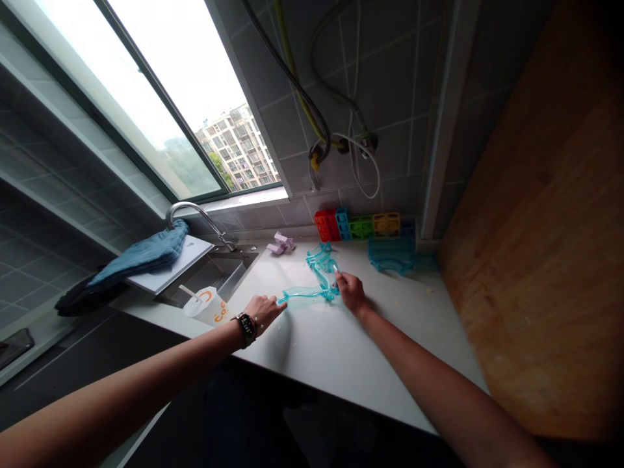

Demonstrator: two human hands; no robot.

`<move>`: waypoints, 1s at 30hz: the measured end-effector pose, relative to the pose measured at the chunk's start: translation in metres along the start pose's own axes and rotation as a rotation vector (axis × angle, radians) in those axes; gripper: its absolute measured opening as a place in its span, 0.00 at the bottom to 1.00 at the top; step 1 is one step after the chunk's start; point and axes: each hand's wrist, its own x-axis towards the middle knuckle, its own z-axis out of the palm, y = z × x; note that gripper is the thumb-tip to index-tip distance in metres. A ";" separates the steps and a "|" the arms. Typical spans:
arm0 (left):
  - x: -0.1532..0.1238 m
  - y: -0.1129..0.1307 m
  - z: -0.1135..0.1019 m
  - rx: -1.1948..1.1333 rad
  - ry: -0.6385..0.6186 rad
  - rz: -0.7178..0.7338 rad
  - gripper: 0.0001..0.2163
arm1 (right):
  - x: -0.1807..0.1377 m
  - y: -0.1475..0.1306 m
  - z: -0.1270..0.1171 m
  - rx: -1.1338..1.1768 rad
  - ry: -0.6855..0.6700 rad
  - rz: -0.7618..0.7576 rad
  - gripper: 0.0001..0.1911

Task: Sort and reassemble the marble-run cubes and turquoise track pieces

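Observation:
On the white counter, turquoise see-through plastic track pieces (305,292) lie between my hands. My left hand (264,312), with a watch on its wrist, is closed at the left end of the long front piece. My right hand (350,290) has its fingers curled round a turquoise piece (333,266) near the right end of that same long piece. More turquoise pieces (319,252) lie just behind, touching or overlapping; exactly how they join is too small to tell. Both sets of fingertips are partly hidden.
Pink pieces (281,243) lie behind, left of a row of red (327,225), green (361,227) and yellow (387,224) plastic parts. Stacked turquoise parts (391,255) stand right. A drink cup (207,305) sits beside the sink (248,261); a wooden panel (531,260) bounds the right.

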 end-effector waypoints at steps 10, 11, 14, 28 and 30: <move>-0.005 -0.004 0.006 -0.113 0.055 0.003 0.14 | 0.000 -0.001 -0.001 -0.001 -0.001 0.001 0.34; -0.006 -0.004 0.007 -0.123 0.059 0.005 0.14 | 0.000 0.000 -0.001 0.000 -0.003 0.000 0.34; -0.009 -0.003 0.010 -0.140 0.064 0.010 0.23 | 0.001 0.001 0.000 0.003 -0.008 -0.005 0.33; -0.016 -0.010 0.030 -0.411 0.070 -0.016 0.41 | 0.000 0.001 -0.001 0.041 0.001 -0.005 0.34; -0.023 -0.015 0.026 -0.523 0.110 -0.021 0.40 | 0.000 0.000 -0.001 0.052 0.013 0.001 0.33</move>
